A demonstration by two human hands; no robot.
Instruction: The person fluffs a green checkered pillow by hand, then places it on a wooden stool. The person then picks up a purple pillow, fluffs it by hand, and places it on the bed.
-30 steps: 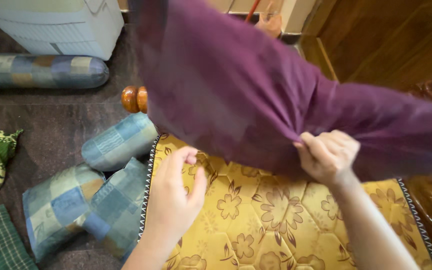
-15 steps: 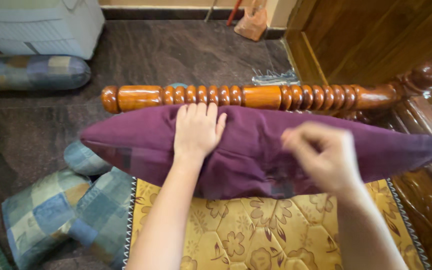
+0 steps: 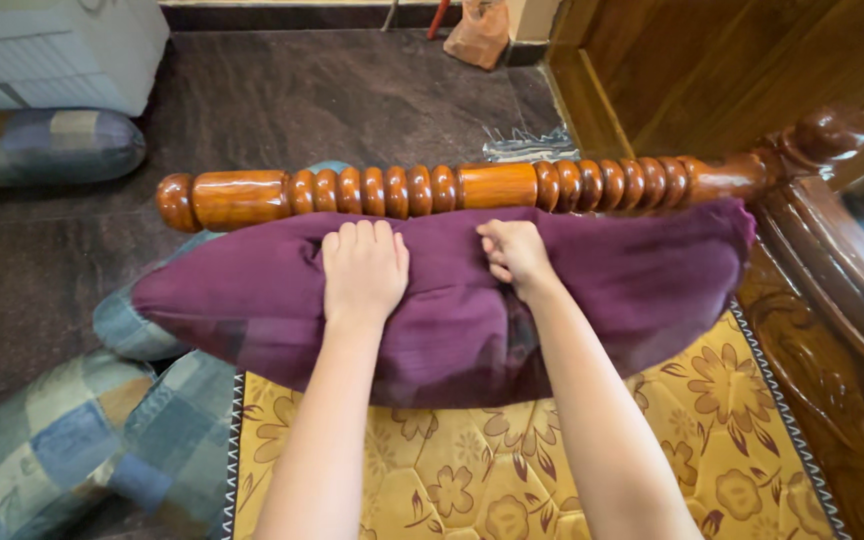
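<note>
Purple pillow (image 3: 642, 275) looks soft and light; left hand (image 3: 364, 272) presses flat, fingers spread, right hand (image 3: 515, 256) pinches its fabric.

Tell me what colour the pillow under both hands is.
Deep purple: the pillow shows plainly in the head view, against the turned wooden rail.
</note>
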